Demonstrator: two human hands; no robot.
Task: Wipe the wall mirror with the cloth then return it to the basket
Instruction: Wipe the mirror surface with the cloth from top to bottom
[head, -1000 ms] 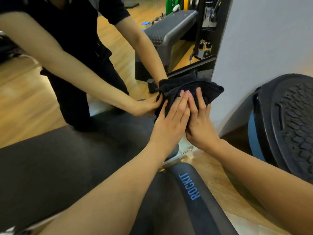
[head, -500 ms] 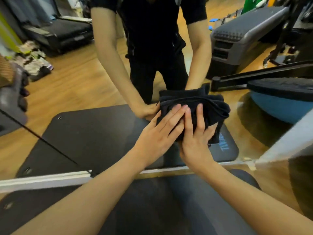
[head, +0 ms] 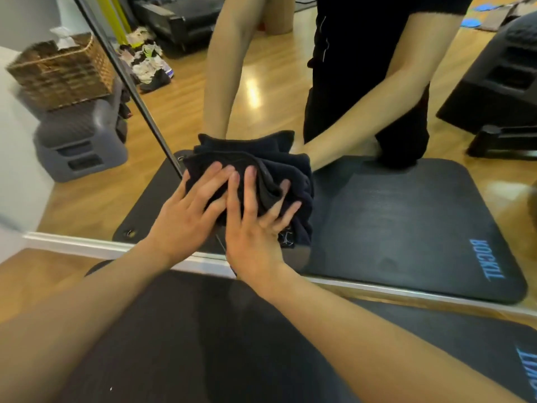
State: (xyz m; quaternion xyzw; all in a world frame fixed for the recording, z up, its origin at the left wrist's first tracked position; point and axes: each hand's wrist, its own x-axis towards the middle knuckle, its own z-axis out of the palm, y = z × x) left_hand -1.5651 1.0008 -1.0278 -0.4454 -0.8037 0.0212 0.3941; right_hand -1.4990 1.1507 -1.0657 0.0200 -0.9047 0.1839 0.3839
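Now both hands [head: 223,219] flat on bunched dark cloth [head: 261,167], pressed against mirror [head: 406,199]

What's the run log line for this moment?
phase: wiping | left hand: flat on cloth | right hand: flat on cloth | cloth: against wall mirror | basket: far left, cloth not returned

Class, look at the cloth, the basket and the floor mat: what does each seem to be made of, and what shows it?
Cloth: soft dark fabric, probably fleece or terry; it bunches in thick matte folds under both hands.
Basket: woven wicker or rattan, brown; the plaited strands show.
Floor mat: likely foam or rubber, matte black, with rounded corners in its mirror reflection.
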